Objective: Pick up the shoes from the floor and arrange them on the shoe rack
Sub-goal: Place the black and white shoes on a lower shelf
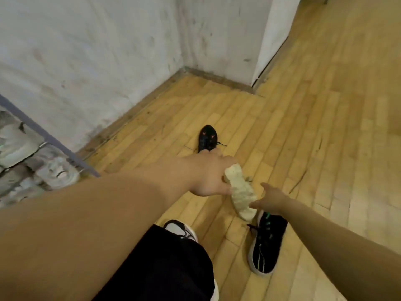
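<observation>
Starting at the far left, a metal-framed shoe rack [50, 140] stands against the scuffed white wall [86, 61], with pale grey-white sneakers [56, 170] on its shelves. Reaching across the wooden plank floor [303, 127], the left grip [208, 174] has its fingers curled round the far end of a cream shoe with a worn, speckled sole [240, 192]. That shoe is held sole-up and tilted, mid-scene between both grips. Just beyond the left grip, a black knit sneaker with pink marks [207, 137] lies on the floor, toe pointing away. At the near edge is the person's own foot in a white-and-black sneaker [182, 230], with a black trouser leg [169, 268] over it. Further right, the right grip [271, 197] touches the cream shoe's near end with thumb and fingers spread; can't tell if it's clamped on. Just nearer than it, a second black knit sneaker with a white sole [268, 242] lies on the floor.
</observation>
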Available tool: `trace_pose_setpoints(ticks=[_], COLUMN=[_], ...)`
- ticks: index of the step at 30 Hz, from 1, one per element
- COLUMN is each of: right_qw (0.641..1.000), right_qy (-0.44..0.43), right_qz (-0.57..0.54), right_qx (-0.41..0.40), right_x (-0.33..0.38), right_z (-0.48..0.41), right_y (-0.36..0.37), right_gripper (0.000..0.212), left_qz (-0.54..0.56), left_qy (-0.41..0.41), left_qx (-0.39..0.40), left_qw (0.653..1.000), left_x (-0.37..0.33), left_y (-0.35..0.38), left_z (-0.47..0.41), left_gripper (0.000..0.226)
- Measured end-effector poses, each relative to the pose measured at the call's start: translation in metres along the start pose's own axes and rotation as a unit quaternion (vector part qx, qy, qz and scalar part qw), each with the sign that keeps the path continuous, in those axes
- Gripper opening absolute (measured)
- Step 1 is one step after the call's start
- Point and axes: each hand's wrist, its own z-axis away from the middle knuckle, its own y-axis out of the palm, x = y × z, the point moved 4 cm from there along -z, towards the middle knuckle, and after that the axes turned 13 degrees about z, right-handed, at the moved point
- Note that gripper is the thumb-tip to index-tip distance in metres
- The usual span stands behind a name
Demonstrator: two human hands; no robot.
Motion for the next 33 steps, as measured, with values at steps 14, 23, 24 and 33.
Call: trace_pose_setpoints(ticks=[14,23,24,33], right_qw=[0.96,0.878,0.873,0.795], right_qy=[0.158,-0.232,-0.278,-0.527], right_qz=[-0.219,-0.318,-0.3,-0.154], right_qx=[-0.071,-0.273,-0.267,-0.259], right_x=[-0.043,0.051,0.071,0.226], right_z=[-0.015,0.079,0.096,0.243], right_y=[0.128,-0.016,-0.032,-0.129], right_gripper=[0.12,0.099,0.103,0.117], left_qz=[0.086,0.23,0.256,0.455], left_qy=[-0.026,-0.048,-0.041,-0.006], left_qx=[0.002,-0.077,-0.091,-0.459], left_qw=[0.996,0.969,0.961,0.763], left_x=[0.033,0.056,0.053,0.098], left_y=[0.012,-0.001,-0.005,-0.082], left_z=[-0.024,-0.004,-0.001,0.141], left_gripper=[0.087,0.09,0.087,0.056])
